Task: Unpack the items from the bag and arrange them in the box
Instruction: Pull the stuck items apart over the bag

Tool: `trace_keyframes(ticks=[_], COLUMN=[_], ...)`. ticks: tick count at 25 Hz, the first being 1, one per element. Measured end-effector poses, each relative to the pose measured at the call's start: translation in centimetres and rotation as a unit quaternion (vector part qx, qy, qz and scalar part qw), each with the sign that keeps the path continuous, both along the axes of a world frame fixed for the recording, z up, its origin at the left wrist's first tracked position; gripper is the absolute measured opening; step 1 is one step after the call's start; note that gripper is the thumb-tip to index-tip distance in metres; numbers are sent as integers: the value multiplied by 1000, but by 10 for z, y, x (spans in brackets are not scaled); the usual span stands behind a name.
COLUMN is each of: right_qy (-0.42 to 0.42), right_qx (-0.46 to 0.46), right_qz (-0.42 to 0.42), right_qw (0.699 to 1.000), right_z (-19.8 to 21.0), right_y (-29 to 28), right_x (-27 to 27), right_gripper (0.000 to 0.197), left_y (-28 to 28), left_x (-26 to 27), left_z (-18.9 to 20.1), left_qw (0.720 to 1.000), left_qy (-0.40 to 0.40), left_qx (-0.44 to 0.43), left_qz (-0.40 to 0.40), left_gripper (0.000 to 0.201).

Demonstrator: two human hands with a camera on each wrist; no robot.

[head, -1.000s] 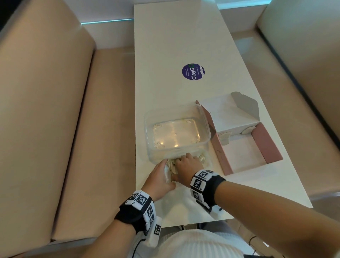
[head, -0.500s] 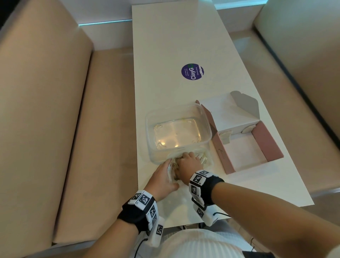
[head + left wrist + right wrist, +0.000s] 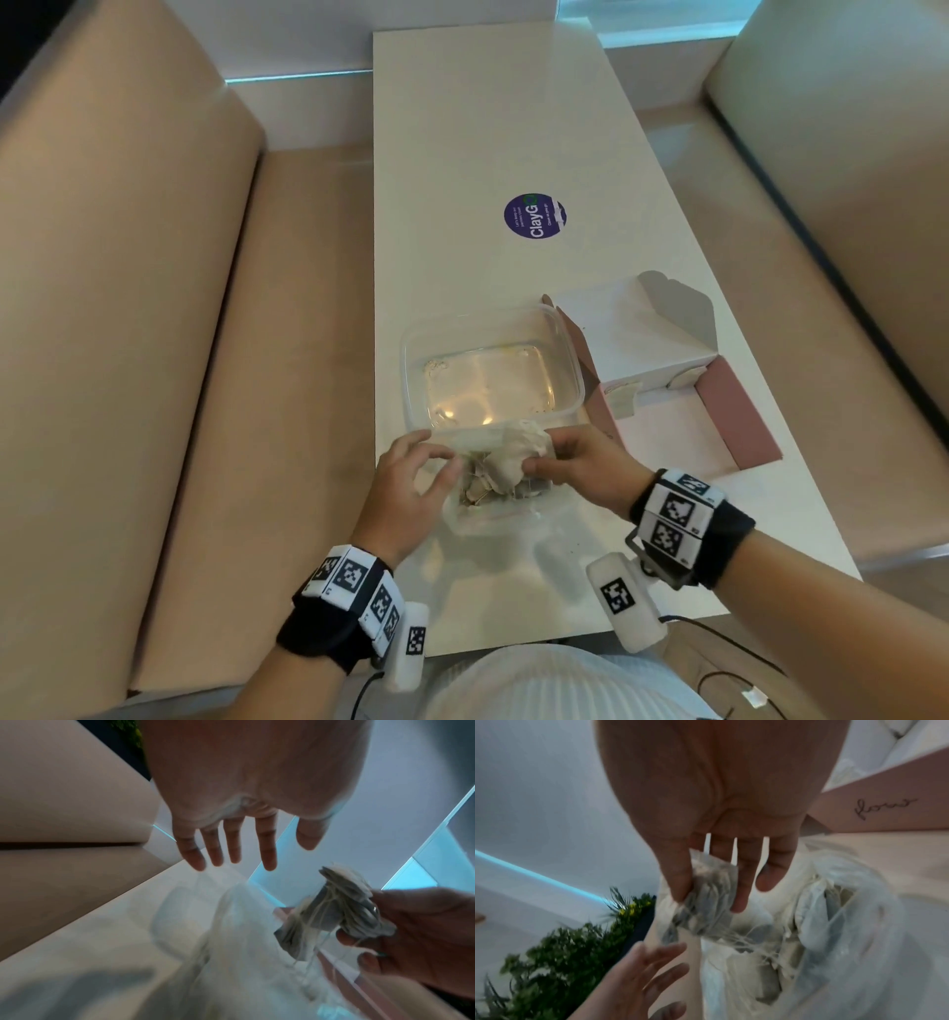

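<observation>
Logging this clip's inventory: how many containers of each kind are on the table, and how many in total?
Clear plastic tub: 1
Pink and white cardboard box with its lid open: 1
Clear plastic bag of tea bags: 1
Total: 3

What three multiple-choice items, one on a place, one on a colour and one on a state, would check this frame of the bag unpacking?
1. Where does the clear plastic tub stand?
A. Left of the pink box, on the table
B. On the bench
C. Inside the pink box

2. What colour is the round sticker on the table?
A. Red
B. Purple
C. Yellow

3. What is the right hand doing?
A. Resting flat on the table
B. Pinching a bundle of tea bags
C. Closing the tub's lid

Key: 1 A, the tub sits beside the open pink box; 2 B, it shows purple; 3 B, thumb and fingers pinch the bundle of tea bags above the clear bag, while the left hand is open.
</observation>
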State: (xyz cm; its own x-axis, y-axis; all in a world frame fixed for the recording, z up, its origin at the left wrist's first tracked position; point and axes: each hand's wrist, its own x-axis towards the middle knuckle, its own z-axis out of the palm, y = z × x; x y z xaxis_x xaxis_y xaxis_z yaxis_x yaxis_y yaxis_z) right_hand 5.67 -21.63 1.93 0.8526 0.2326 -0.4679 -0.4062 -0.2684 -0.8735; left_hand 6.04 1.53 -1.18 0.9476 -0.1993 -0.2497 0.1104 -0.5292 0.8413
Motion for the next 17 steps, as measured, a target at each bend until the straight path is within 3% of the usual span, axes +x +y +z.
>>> trace_keyframes(ticks=[2,4,6,10,13,15,17], right_qy=[10,12,10,12,49,52,19], right_qx=[49,105,133,162,226,248,200], right_qz=[10,26,28,-21,-53,-80,-103], right_qw=[999,994,991,986,971,964,974], right_z=[4,8,12,13,9,10,11], right_y=[-12,-18,-20,-20,-20,-18,-16], right_x=[0,0,0,0,0,1,1], right_gripper=[5,13,15,25,36,31,20], left_y=[-10,-26,-42,-62,-66,-70,-74], left_x=[3,5,8,7,5,5,3], left_z=[22,37,42,37,33,35,37], left_qw=[998,990,980,971,965,949,933], left_qy=[-13,37,74,115,155,189,210], left_qx=[-66,-116,-152,-195,-206,-252,-291], left_qz=[-22,-74,-108,-74,-56,-30,-4], left_gripper=[23,35,34,19,33,25,19])
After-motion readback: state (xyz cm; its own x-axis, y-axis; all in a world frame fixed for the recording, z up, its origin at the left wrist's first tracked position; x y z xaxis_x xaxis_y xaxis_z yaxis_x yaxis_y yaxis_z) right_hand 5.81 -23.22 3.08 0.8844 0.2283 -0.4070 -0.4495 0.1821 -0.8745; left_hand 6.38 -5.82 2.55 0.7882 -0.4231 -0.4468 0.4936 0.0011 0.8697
